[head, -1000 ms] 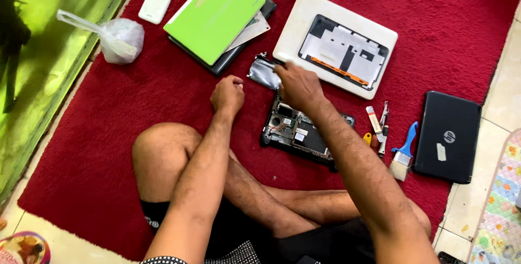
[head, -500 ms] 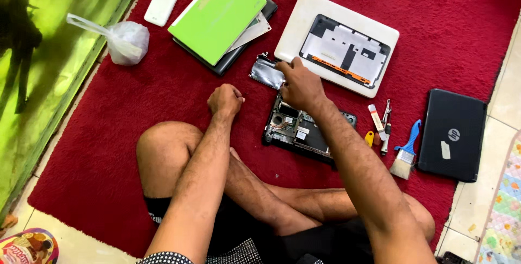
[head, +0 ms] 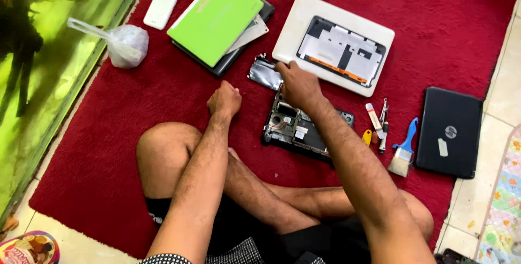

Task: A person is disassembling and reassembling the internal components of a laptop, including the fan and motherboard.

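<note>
Hardly anything has shifted since the earlier frames: the right hand (head: 297, 84) still rests fingers-down on the silver foil-wrapped part (head: 266, 72) just beyond the opened black laptop base (head: 304, 129). The left hand (head: 224, 100), loosely curled and empty, sits left of the base. Lifting the part looks due next; screwdrivers (head: 382, 124) and a blue-handled brush (head: 404, 151) lie to its right.

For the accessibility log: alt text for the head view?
A seated person's right hand rests at the top of an opened black laptop base on a red carpet, left hand fisted nearby; a lime-green laptop lies beyond.
</note>
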